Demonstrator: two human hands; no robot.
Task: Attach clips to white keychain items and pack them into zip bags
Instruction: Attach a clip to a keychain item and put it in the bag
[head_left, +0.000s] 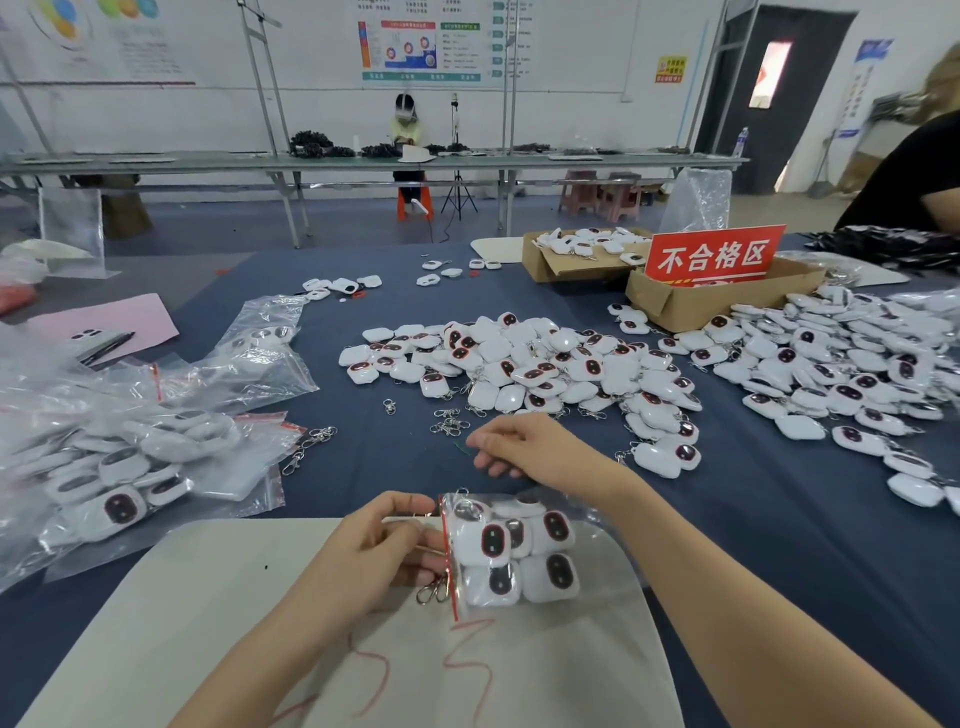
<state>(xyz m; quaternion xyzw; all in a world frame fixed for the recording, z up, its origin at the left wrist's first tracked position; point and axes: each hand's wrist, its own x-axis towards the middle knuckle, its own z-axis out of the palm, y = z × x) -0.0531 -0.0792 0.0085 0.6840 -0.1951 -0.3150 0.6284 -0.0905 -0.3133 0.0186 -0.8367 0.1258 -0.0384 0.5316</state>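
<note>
While the left hand (379, 551) pinches the red-striped mouth of the clear plastic zip bag (566, 525), likely so its white, dark-faced keychain items (519, 556) cannot spill onto the beige mat (208, 597), the right hand (524, 449) hovers beyond, fingers curled. I cannot tell whether they hold anything. Loose silver metal clips (449, 422) lie just past it, within reach before the unpacked heap (545, 369).

The sign (714, 255) is red with white characters, in a plain brown cardboard box (691, 306). Below it the tablecloth (363, 457) is dark blue, heaped with white keychain items (524, 364) (each face a dark oval ringed red). Further below the sign, the clear zip bag (453, 597) has a red seal stripe, and the cream mat (208, 597) carries red scrawls.
</note>
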